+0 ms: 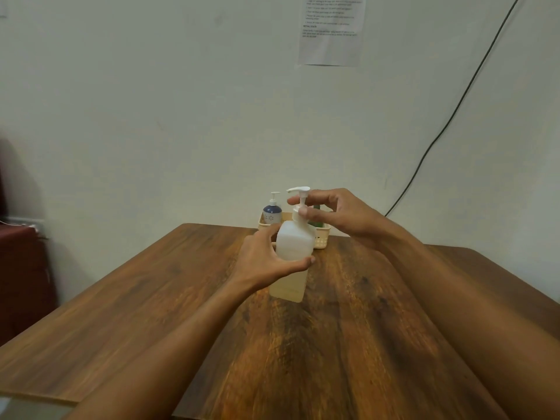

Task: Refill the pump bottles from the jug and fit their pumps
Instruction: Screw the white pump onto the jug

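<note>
A translucent white square pump bottle (293, 241) stands on the wooden table (151, 298), with pale liquid in its lower part. My left hand (266, 262) grips its body from the left. My right hand (336, 212) pinches the collar of the white pump (300, 192) that sits on the bottle's neck. Behind it, a blue and white pump bottle (272, 211) stands in a cream basket (320, 239). A green thing (316, 215) in the basket is mostly hidden by my right hand. No jug is in view.
The table's far edge runs close to the pale wall, where the basket stands. A black cable (454, 110) hangs down the wall at the right. A printed sheet (331, 28) is stuck to the wall. Dark red furniture (21, 268) stands at the left.
</note>
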The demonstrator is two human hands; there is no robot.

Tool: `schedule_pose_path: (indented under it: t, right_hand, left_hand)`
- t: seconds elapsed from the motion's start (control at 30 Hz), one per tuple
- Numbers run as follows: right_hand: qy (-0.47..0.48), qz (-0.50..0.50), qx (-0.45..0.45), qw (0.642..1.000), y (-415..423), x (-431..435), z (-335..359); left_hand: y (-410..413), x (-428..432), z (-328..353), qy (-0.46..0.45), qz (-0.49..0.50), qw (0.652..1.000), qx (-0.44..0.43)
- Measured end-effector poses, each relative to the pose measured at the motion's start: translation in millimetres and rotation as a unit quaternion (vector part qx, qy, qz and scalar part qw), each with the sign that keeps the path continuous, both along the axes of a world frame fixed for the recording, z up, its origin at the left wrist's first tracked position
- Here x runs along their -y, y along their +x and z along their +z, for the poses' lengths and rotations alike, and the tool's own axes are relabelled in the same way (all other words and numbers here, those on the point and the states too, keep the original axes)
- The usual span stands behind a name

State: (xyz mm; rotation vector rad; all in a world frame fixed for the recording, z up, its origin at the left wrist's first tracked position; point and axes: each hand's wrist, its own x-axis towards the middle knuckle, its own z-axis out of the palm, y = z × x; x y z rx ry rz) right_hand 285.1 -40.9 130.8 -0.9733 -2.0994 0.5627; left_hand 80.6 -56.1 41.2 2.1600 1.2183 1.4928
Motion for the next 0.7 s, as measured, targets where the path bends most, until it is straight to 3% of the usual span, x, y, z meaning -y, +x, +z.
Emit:
schedule_pose_path:
  t: [0.1, 0.33, 0.4, 0.53, 0.63, 0.7]
  right_hand:
    - [0.011, -0.006, 0.026, 1.000, 2, -2, 0]
    - [0.088, -0.078, -0.042, 0.992, -13, -6, -20]
    - [0.059, -0.089, -0.033, 0.994, -14, -4, -22]
    - [-0.066, 0.014, -0.034, 0.997, -1, 0, -5]
    - [-0.081, 0.063, -0.019, 0.995, 8, -2, 2]
    - [-0.057, 0.045, -0.018, 0.997, 8, -2, 1]
  left_hand:
    - [0, 3, 1, -0.002, -0.004, 1.000, -0.003]
    - [2, 8, 3, 0.012, -0.015, 1.000, -0.009]
    - [3, 9, 1, 0.014, -0.011, 1.000, -0.010]
    - [1, 8, 2, 0.006, -0.009, 1.000, 0.001]
    - [-1, 7, 2, 0.000, -0.010, 1.000, -0.003]
    - [0, 8, 1, -0.003, -0.010, 1.000, -0.003]
